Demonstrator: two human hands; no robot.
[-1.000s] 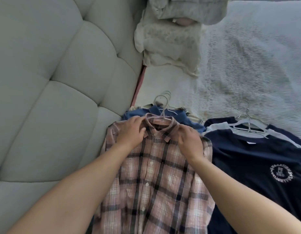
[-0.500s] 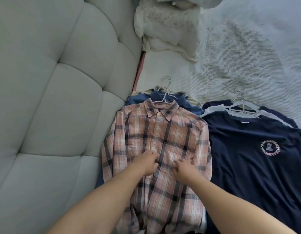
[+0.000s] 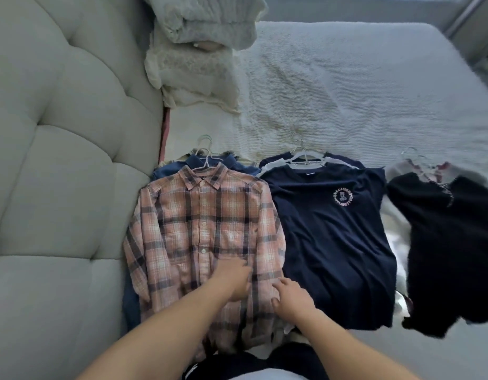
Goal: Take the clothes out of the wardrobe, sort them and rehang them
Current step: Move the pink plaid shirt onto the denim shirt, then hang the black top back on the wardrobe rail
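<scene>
both hands rest on the lower part of the plaid shirt (image 3: 201, 237). left hand (image 3: 233, 281) lies flat on the cloth near the buttons, with fingers spread out and loose, holding nothing. right hand (image 3: 291, 298) sits at the shirt's right edge, just beside the left hand. its fingers are bent a little and touch the cloth, but i cannot tell if they pinch it.

the plaid shirt is pink with dark lines. it lies flat on the bed (image 3: 360, 86), buttoned up, on a white hanger (image 3: 206, 160). its hook pokes out above the collar. a blue shirt (image 3: 237, 167) lies under it and peeks out at the top.

right next to it is a dark blue t-shirt (image 3: 330, 242) with a round white logo (image 3: 343, 197) on the chest. it lies flat too, on top of other shirts, with white hangers (image 3: 303, 157) showing at the neck. its left side touches the plaid shirt.

farther right is a black top (image 3: 451, 248), crumpled a bit, with lighter clothes under it.

a grey puffy headboard (image 3: 64, 133) is on the left, touching the plaid shirt's sleeve. fluffy pale pillows (image 3: 199, 50) sit at the top, well apart from the clothes.
</scene>
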